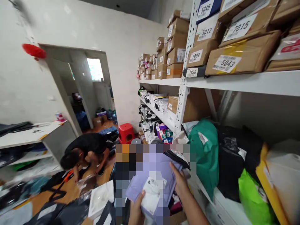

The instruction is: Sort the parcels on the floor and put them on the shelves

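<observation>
- The lilac parcel (152, 168) is in both my hands, low in the middle of my view and close to my chest, in front of the near end of the shelving; part of it is blurred out, so I cannot read its whole outline.
- Its white label (151, 195) faces up at me, on the near lower part of the bag, and looks crumpled.
- My left hand (136, 211) comes up from below; its fingers (140, 197) are closed on the near edge, with the tip I can see touching the left side of the label.
- My right hand (180, 181) holds the right edge, thumb on top and the other fingers hidden underneath, so I cannot tell how far they wrap.
- I judge the step in hand to be reading the label before the parcel is placed. The next move calls for smoothing the label flat and keeping the soft bag from folding over it.
- Just right of the parcel, a green bag (206, 156) and a black bag (234, 156) sit on the lower shelf (225, 200); they are near my right hand but not touching it.
- Above, numbered cardboard boxes (241, 53) fill the upper shelf (246, 82).
- Far left, another person (86, 151) bends over the wooden floor (70, 190), beside a red stool (126, 132) and a white table (30, 134).
</observation>
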